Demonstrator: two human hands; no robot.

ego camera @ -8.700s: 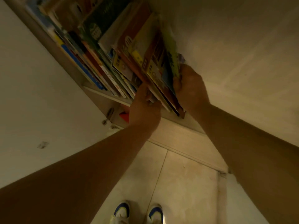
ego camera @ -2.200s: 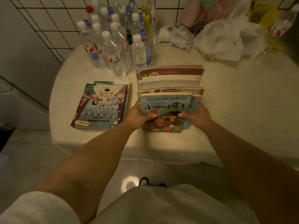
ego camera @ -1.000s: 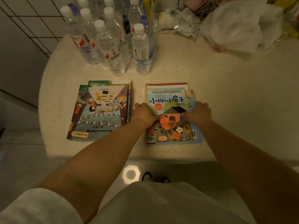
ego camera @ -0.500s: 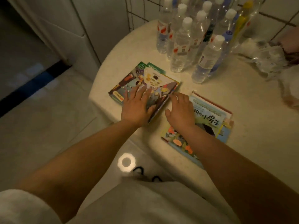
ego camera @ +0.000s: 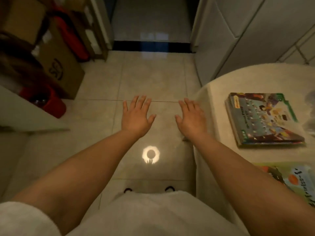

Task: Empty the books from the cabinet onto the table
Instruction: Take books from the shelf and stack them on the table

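Note:
Two stacks of picture books lie on the round white table (ego camera: 221,150) at the right. The far stack (ego camera: 263,119) has a busy street scene on its cover. The near stack (ego camera: 289,181), with an orange and green cover, is partly cut off by the frame edge. My left hand (ego camera: 137,116) and my right hand (ego camera: 191,116) hover palm down over the tiled floor, fingers spread, holding nothing. Both are left of the table and apart from the books. The cabinet with the books is out of view.
A cardboard box (ego camera: 59,65) and red items (ego camera: 54,106) sit by shelving at the left. A white ledge (ego camera: 25,113) juts in from the left. White cabinet doors (ego camera: 238,40) stand at the right. A dark doorway threshold (ego camera: 151,46) lies ahead across the tiled floor.
Both hands have lifted off the book stacks on the table. My view has swung left, so the table now sits at the right and the hands hover over the floor.

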